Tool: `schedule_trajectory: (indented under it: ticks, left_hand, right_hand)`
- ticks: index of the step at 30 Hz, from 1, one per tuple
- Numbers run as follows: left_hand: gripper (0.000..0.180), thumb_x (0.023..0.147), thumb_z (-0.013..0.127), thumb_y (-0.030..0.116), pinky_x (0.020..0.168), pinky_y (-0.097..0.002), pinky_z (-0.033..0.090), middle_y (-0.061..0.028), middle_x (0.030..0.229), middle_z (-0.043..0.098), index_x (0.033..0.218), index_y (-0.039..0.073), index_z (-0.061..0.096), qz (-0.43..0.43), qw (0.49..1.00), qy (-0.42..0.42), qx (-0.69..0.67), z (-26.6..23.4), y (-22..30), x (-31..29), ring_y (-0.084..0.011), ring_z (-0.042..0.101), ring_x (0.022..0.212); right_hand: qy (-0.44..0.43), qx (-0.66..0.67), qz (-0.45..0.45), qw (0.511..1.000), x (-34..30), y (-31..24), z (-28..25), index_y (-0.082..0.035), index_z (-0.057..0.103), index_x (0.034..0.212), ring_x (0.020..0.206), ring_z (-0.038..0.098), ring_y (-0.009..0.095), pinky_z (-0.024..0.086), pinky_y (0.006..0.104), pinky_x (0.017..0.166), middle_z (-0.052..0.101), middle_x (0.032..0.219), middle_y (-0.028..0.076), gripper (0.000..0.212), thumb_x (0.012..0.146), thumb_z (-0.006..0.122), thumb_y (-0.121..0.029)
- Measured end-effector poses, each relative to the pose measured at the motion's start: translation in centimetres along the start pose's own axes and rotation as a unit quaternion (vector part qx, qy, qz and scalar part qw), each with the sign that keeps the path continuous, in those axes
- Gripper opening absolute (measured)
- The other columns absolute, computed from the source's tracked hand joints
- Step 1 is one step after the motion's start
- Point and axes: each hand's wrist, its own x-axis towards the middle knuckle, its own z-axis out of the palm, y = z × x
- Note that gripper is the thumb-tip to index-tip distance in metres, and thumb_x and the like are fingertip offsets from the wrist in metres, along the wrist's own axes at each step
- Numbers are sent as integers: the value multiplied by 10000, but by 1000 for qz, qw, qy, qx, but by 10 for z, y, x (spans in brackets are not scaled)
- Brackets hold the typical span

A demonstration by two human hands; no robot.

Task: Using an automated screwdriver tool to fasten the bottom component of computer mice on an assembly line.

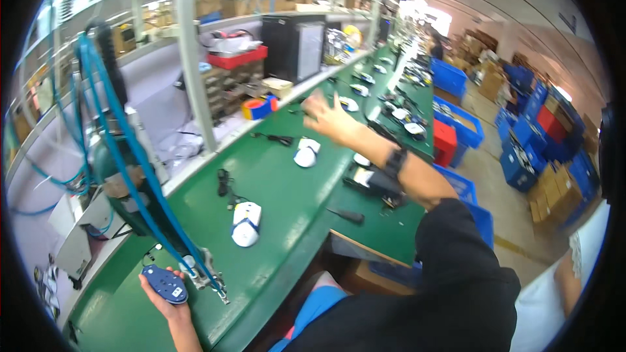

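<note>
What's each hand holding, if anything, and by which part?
The left hand cradles a mouse from beneath, blue side up; right hand: too blurred to tell.

From close above, the head view looks down along the green bench (300, 202), seemingly blurring farther off.

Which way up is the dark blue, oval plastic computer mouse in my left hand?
Underside up: the dark blue mouse in your left hand shows its flattish base, with a small white label.

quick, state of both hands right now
Left hand: holding a dark blue oval piece.
Right hand: open, fingers spread, blurred; no held thing visible.
</note>
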Motion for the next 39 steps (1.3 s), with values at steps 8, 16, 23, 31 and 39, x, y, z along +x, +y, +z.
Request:
schedule_trajectory:
  ticks: [8,16,23,31,39]
  left_hand:
    - [595,874,545,610,728,-421,590,-180,946,626,1140,80,484,-58,998,-7,-9,-32,-1,14,-297,668,774]
    - [572,924,501,569,684,-393,605,-158,875,637,1131,37,476,-48,997,-49,-19,-28,-1,11,-247,679,732]
    - [526,942,505,525,679,-369,597,-146,870,639,1145,42,465,-56,997,-40,-20,-31,-9,14,-237,678,727]
    - [621,907,598,280,926,-326,464,-144,1132,533,1366,8,281,145,974,-44,169,-21,-28,32,-204,557,1052]
    - [834,816,666,471,955,-481,382,-254,1219,471,1395,-43,357,282,603,-3,746,-21,7,-5,-385,441,1152]
  right_hand:
    - [107,355,-184,910,-109,-80,-153,-44,519,1347,1310,468,330,334,393,1092,482,1401,225,538,866,631,-258]
    - [3,766,-104,634,-79,43,22,-47,356,1416,1327,413,380,390,621,998,371,1469,237,667,859,676,-227]
    - [205,243,-164,934,-149,-82,-134,6,490,1337,1372,371,341,253,433,1123,421,1462,191,605,732,496,7]
    - [-43,209,60,975,-50,-12,54,36,483,1314,1344,398,309,254,441,1122,435,1443,175,464,862,559,-34]
    - [392,714,-160,558,-62,-142,-14,33,268,1455,1384,327,274,261,429,1136,338,1488,171,588,1005,349,-338]
